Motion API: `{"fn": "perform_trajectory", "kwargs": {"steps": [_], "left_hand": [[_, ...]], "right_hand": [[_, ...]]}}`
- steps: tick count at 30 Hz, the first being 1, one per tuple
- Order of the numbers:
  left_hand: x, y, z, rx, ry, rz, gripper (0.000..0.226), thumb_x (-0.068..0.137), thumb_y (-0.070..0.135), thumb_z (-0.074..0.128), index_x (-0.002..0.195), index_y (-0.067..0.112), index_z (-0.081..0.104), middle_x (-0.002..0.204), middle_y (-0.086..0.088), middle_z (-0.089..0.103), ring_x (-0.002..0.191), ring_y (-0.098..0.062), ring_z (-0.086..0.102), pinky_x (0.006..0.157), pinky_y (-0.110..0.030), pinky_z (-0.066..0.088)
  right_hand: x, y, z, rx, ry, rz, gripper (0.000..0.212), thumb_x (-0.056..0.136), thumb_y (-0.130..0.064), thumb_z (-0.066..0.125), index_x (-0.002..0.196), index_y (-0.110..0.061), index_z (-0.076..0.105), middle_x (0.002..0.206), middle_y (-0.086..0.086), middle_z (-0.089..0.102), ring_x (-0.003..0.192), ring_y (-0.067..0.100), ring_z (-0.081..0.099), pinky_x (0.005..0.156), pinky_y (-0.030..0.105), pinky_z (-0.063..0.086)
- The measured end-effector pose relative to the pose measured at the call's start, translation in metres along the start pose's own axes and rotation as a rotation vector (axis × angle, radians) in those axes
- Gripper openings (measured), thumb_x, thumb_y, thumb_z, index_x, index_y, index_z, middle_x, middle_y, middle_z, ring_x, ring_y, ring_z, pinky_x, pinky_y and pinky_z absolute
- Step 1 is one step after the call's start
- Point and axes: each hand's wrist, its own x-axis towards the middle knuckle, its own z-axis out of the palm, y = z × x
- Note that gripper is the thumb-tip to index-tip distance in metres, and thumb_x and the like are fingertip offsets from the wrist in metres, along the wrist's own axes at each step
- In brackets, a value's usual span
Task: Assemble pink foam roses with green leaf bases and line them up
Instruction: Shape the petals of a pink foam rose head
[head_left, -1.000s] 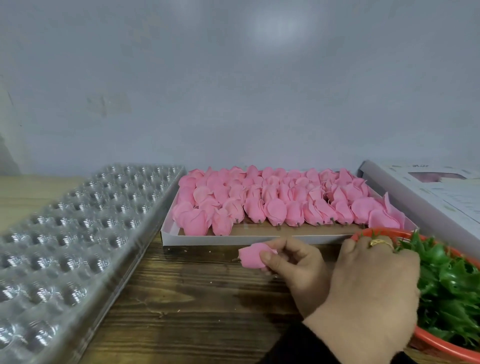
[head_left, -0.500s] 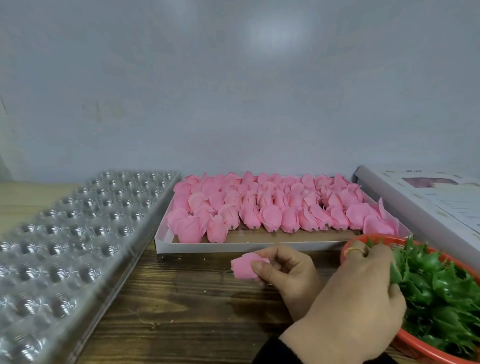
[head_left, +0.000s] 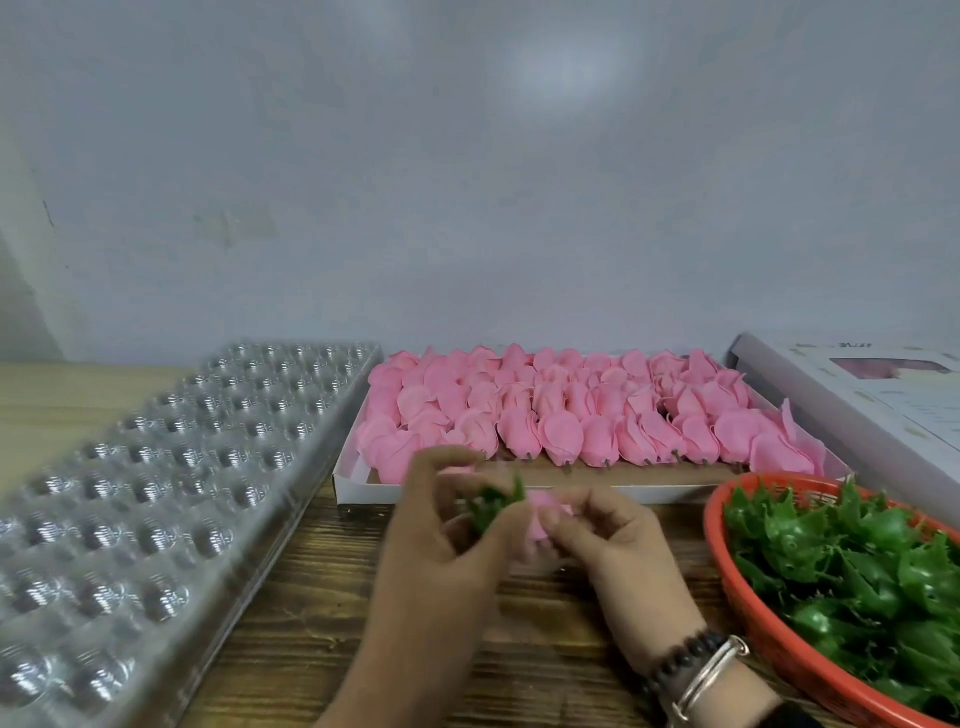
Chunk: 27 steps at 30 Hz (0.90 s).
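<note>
Left hand (head_left: 441, 525) pinches green leaf base (head_left: 493, 501); right hand (head_left: 608, 540) grips pink foam rose (head_left: 540, 519), the 2 pieces touching above the bench (head_left: 322, 613). Behind: box of roses (head_left: 571, 415). Right: red basket (head_left: 748, 618) of leaf bases.

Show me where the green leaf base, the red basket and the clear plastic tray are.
green leaf base (head_left: 491, 503), head view, middle of the leaf
red basket (head_left: 712, 525), head view, left rim
clear plastic tray (head_left: 156, 467), head view, dimpled top

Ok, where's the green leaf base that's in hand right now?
Head view, low centre: the left hand pinches the green leaf base beside the pink rose held by the right hand, just in front of the white tray.
</note>
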Motion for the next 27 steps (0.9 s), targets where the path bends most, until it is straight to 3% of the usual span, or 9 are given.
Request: {"fn": "perform_trajectory", "kwargs": {"steps": [3, 7, 14, 20, 27], "left_hand": [[0.005, -0.015, -0.025, 0.047, 0.125, -0.024, 0.044, 0.068, -0.007, 0.073, 0.095, 0.023, 0.058, 0.077, -0.003, 0.066, 0.056, -0.018, 0.063, 0.049, -0.019, 0.047], [0.009, -0.030, -0.031, 0.098, 0.068, -0.080, 0.037, 0.072, -0.010, 0.070, 0.092, 0.021, 0.068, 0.079, -0.003, 0.072, 0.074, -0.010, 0.064, 0.068, -0.018, 0.048], [0.013, -0.037, -0.030, 0.065, -0.012, -0.139, 0.049, 0.073, -0.011, 0.069, 0.107, 0.024, 0.061, 0.085, 0.007, 0.073, 0.079, -0.003, 0.065, 0.071, -0.012, 0.048], [0.014, -0.041, -0.031, 0.105, -0.063, -0.085, 0.040, 0.071, -0.009, 0.071, 0.099, 0.019, 0.066, 0.087, 0.000, 0.073, 0.081, -0.007, 0.067, 0.073, -0.016, 0.050], [0.012, -0.044, -0.030, 0.195, -0.064, -0.076, 0.042, 0.075, -0.010, 0.068, 0.108, 0.015, 0.064, 0.093, -0.002, 0.073, 0.088, -0.009, 0.067, 0.079, -0.020, 0.051]], "right_hand": [[0.001, 0.001, -0.001, 0.031, 0.045, -0.051, 0.007, 0.078, 0.004, 0.061, 0.083, 0.001, 0.065, 0.060, 0.002, 0.062, 0.051, 0.005, 0.054, 0.055, 0.013, 0.047], [0.000, -0.006, -0.002, 0.190, 0.108, -0.039, 0.017, 0.066, -0.009, 0.062, 0.081, -0.001, 0.064, 0.059, 0.001, 0.061, 0.051, 0.006, 0.052, 0.056, 0.014, 0.048], [-0.007, -0.014, 0.006, 0.336, 0.016, -0.015, 0.010, 0.065, -0.005, 0.061, 0.068, -0.008, 0.069, 0.063, 0.006, 0.062, 0.051, 0.009, 0.053, 0.053, 0.015, 0.049], [-0.014, -0.018, 0.014, 0.122, -0.028, -0.096, 0.014, 0.059, -0.016, 0.067, 0.070, -0.018, 0.075, 0.063, 0.007, 0.064, 0.055, 0.011, 0.054, 0.061, 0.017, 0.051], [-0.017, -0.020, 0.021, -0.141, -0.016, -0.217, 0.024, 0.075, 0.009, 0.065, 0.071, -0.014, 0.068, 0.051, -0.002, 0.062, 0.050, -0.001, 0.054, 0.053, 0.008, 0.044]]}}
